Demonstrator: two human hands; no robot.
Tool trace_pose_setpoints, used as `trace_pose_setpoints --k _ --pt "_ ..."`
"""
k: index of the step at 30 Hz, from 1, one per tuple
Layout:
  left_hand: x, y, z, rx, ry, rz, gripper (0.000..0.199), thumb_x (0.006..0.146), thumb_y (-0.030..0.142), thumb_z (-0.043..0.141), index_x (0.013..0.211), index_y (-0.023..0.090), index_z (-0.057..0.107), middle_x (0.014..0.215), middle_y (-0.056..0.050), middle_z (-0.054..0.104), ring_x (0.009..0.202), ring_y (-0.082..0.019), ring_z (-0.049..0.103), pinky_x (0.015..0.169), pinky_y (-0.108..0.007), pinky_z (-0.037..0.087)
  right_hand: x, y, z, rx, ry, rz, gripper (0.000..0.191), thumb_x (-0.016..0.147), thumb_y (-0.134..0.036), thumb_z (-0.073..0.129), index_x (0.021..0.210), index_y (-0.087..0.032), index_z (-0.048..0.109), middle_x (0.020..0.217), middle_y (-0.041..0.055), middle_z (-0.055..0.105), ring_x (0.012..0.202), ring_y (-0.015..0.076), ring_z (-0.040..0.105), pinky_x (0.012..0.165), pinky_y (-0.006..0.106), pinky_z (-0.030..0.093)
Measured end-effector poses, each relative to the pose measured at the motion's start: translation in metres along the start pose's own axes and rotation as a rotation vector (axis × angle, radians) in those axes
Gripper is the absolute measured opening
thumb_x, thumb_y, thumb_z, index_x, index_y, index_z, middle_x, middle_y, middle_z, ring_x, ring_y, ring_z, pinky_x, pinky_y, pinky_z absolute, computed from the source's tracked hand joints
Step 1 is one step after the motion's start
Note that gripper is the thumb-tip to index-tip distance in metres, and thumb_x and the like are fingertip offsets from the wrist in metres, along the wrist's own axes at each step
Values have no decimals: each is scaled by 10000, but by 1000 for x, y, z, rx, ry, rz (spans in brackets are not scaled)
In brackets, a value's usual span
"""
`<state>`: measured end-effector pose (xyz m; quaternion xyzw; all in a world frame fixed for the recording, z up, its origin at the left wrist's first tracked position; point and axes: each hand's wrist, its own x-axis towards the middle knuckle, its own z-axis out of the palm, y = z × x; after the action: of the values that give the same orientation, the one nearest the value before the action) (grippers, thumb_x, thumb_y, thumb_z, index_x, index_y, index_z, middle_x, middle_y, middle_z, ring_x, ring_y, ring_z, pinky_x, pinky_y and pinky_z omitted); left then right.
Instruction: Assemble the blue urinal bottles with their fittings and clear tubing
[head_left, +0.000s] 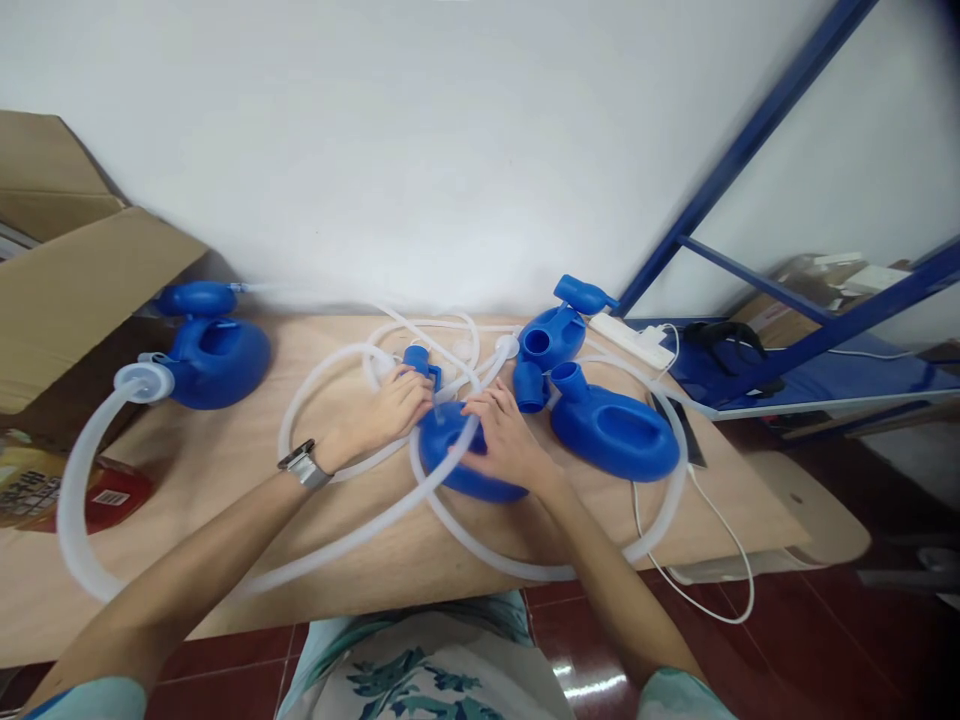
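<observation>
Fingers, left hand point(405, 402): curled close together right at the small blue spout piece point(417, 358); can't really tell if they're pinching anything, the undersides are hidden.
Fingers, right hand point(511, 440): kinda spread apart over the middle blue bottle point(484, 484), thumb lower down than the rest, nothing visibly clamped.
Middle bottle: lying on the wooden table point(360, 585), in front of the person, partly covered by the right hand.
Clear hose point(360, 535): big milky loops all over the tabletop, one run passing right over the middle bottle.
Right side of table: another blue bottle point(615, 438) with its round mouth showing, plus a blue bottle further back point(553, 338) and a loose-looking blue fitting point(531, 388) beside it.
Left side of table: one more blue bottle point(223, 365), with a wide whitish cap point(144, 382) next to it and thick hose coming off that cap.
Far left: open cardboard box point(82, 290), red and yellow package point(112, 497) just below.
Back right: white power strip point(631, 342) near the blue metal rack point(739, 165).
Wrist: silver-banded watch point(306, 465) on the left one.
</observation>
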<state>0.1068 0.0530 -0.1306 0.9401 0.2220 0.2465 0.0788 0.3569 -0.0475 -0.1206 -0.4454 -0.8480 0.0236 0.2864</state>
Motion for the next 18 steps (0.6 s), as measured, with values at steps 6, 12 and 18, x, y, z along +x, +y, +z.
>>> trace_pose_setpoints --k 6,12,18 --pt "0 -9 -1 30 -81 65 463 1139 350 322 1308 120 687 1209 -170 707 1148 -271 617 1102 -504 423 -2 -1 -13 137 -98 -116 664 901 -669 702 1328 -161 689 1162 124 623 1172 257 559 1204 481 421" --pt "11 11 -6 -84 -25 -134 420 1123 401 390 1092 150 726 1099 -117 709 1025 -252 616 961 -447 430 15 7 -17 434 -255 164 714 1110 -669 298 1535 -175 588 1394 109 618 1306 220 569 1173 402 388" --pt "19 17 -8 -491 64 -406 295 1050 404 542 983 173 712 1049 -82 706 1034 -221 623 991 -406 437 46 -1 -5 449 -336 433 291 1071 -362 579 1207 -176 756 1205 40 719 1116 166 655 1031 310 430"
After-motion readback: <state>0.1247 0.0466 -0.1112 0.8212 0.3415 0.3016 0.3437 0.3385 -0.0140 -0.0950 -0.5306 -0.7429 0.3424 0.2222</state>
